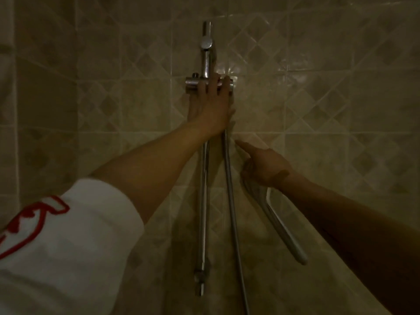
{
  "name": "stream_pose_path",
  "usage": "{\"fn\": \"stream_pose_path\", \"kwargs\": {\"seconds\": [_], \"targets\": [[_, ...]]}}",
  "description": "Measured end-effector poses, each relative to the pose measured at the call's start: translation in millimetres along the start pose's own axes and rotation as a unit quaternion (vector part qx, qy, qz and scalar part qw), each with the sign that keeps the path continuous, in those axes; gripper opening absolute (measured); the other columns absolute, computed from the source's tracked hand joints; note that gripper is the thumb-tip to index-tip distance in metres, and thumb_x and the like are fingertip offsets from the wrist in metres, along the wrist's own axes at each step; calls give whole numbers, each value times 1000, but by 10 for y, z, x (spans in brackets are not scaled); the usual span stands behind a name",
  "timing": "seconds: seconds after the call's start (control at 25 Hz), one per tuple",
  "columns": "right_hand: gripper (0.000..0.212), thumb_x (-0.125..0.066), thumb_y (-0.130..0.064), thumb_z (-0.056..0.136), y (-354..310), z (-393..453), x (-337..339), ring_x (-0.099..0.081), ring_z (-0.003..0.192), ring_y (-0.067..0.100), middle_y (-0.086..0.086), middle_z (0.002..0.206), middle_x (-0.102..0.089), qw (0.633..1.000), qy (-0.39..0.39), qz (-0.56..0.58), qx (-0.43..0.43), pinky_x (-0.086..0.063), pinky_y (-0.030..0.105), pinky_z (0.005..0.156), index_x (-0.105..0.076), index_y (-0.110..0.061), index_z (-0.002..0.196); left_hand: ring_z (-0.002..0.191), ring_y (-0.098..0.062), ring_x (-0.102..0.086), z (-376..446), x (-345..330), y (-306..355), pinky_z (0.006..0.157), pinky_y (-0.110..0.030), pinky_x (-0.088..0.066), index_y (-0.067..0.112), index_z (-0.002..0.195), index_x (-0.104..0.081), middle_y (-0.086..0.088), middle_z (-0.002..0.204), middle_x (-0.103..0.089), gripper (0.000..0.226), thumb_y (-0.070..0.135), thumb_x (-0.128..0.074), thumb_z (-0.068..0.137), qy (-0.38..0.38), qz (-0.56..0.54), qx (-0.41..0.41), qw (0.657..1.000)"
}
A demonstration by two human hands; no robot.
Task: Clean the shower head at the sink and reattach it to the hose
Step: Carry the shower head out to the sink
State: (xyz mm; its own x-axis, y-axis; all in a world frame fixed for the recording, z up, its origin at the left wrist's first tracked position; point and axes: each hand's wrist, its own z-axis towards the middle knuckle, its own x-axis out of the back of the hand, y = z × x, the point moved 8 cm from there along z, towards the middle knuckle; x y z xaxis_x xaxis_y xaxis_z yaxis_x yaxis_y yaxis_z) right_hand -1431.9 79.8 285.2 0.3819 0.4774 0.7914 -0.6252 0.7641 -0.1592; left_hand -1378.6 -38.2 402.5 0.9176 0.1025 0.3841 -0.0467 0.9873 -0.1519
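The left hand (210,105) curls its fingers around the chrome slider bracket (193,82) on the wall rail. The right hand (264,165) grips the silver shower head (279,221) (forefinger extended), apparently unhooked; next, carrying it sinkward.

The room is dim and brownish, everything soft and grainy. A weak sheen lies on the tiles (229,71) up near the rail (206,64), whose chrome catches small highlights. The right arm (363,235) falls nearly into black. The white sleeve (68,246) is blurred, and tile lines bend toward the edges.
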Motion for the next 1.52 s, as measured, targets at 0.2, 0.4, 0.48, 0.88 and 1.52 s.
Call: {"fn": "stream_pose_path", "kwargs": {"seconds": [0.2,0.4,0.48,0.88,1.52], "targets": [[68,-79,-26,79,508,-575,-148,-62,98,13,-5,111,-63,966,32,245,-76,-51,27,82,-48,-29,140,141,-35,-11,-1065,-604,499,111,-48,-24,23,150,-13,-9,157,-6,76,53,-47,89,-119,-173,64,976],[50,-87,-16,70,1060,-1228,-235,-69,74,4,1,99,-72,892,57,415,-168,-53,16,57,-64,-19,115,103,-18,-62,-2024,-1173,1227,84,-31,-53,19,125,-54,-3,116,-62,49,50,-54,87,-293,-547,150,770],[48,-88,-17,67,1260,-1525,-218,-71,79,17,7,98,-72,869,84,439,-214,-58,27,59,-65,-18,110,81,-13,-66,-2321,-1183,1572,62,-24,-53,24,125,-51,2,103,-66,38,39,-59,91,-367,-639,183,651],[54,-81,-27,75,1511,-3245,-70,-70,102,30,14,115,-71,776,128,497,-367,-58,42,86,-60,-15,123,75,-15,-69,-3020,-850,2698,60,-33,-56,22,128,-42,4,84,-73,47,8,-64,88,-421,-776,158,443],[41,-71,-29,87,-312,-6168,1014,-74,90,23,11,105,-72,706,352,207,-578,-60,37,78,-58,-18,124,81,-21,-71,-4338,1304,3748,59,-30,-51,27,126,-41,-12,92,-72,47,15,-65,87,-550,-802,-118,201]]}}
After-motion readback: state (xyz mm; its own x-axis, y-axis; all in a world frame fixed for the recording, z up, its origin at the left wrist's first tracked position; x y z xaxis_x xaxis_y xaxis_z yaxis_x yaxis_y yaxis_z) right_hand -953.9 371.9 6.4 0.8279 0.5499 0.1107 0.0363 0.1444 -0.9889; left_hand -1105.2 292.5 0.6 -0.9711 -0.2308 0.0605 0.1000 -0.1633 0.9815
